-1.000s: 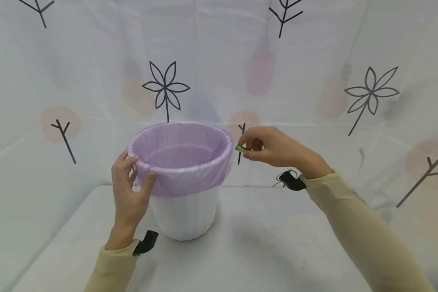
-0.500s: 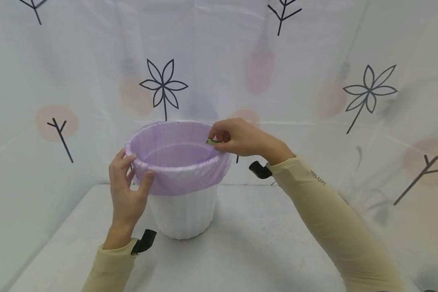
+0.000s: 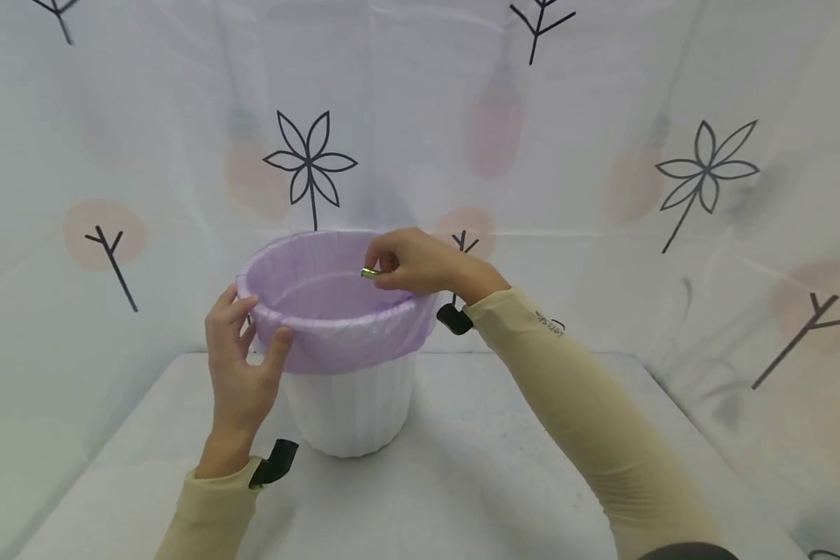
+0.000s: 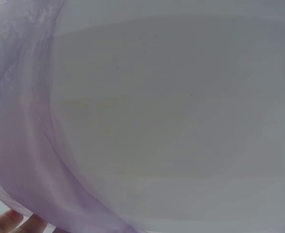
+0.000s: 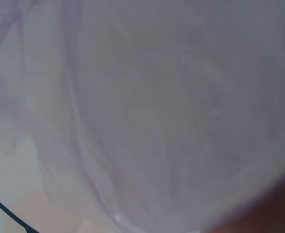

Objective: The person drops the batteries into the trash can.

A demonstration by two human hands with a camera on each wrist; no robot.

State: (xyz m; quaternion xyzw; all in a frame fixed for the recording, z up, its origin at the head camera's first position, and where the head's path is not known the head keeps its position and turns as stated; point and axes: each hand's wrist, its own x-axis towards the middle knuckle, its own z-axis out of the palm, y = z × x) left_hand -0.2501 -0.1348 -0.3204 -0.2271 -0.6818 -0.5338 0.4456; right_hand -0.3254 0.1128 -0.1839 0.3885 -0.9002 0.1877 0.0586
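Note:
A white trash bin (image 3: 350, 412) stands on the table, lined with a purple plastic bag (image 3: 343, 354) folded over its rim. My left hand (image 3: 241, 373) grips the rim at its left side, fingertips over the edge and thumb against the bag at the front. Over the bin's opening, my right hand (image 3: 420, 263) pinches a small green battery (image 3: 369, 273) between thumb and fingers. In the left wrist view, the ribbed bin wall (image 4: 181, 121) fills the picture and my fingers (image 4: 16, 223) show at lower left. The bag (image 5: 133, 121) fills the right wrist view, hiding the battery.
A white tabletop (image 3: 462, 467) lies under the bin. Behind it hangs a white cloth (image 3: 420, 93) printed with flowers and twigs. Black wrist cameras sit on both sleeves; the right sleeve (image 3: 567, 389) reaches across the table's right side.
My right hand has moved left with the battery, from beside the bin's right rim to above its opening. The left hand has kept its grip on the rim.

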